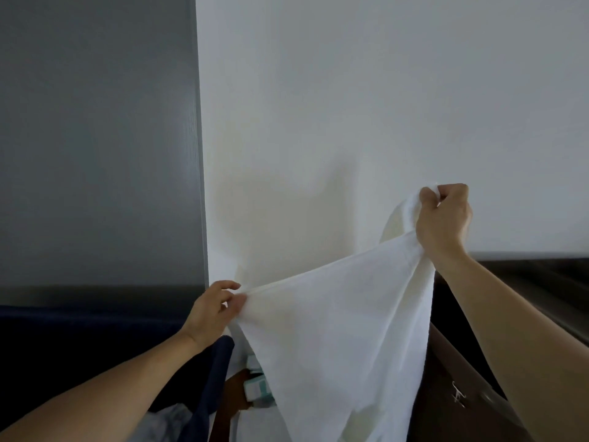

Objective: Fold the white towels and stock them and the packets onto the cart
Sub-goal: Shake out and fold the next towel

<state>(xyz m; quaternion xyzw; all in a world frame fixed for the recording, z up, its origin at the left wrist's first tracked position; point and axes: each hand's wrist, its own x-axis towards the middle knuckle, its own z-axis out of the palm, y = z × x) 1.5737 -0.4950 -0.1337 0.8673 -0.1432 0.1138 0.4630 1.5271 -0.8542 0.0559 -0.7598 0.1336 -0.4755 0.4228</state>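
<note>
Pinching one top corner low, the left hand (216, 309) and the right hand (444, 215), clamped on the other corner higher up, stretch the white towel (334, 330) in the air, likely to pull its edge straight for folding. Packets (258, 389) lie below, partly behind it, with the wall (350, 90) beyond.

towel (334, 339) spans left hand (213, 309) — low — to right hand (444, 215), higher | packets (256, 389) below, behind towel | wall (350, 90) behind

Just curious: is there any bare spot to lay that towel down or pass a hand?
Bare: the dark brown surface between the towel and right forearm, bar a small metal fitting. Crowded: packets between the blue fabric and the towel.
</note>
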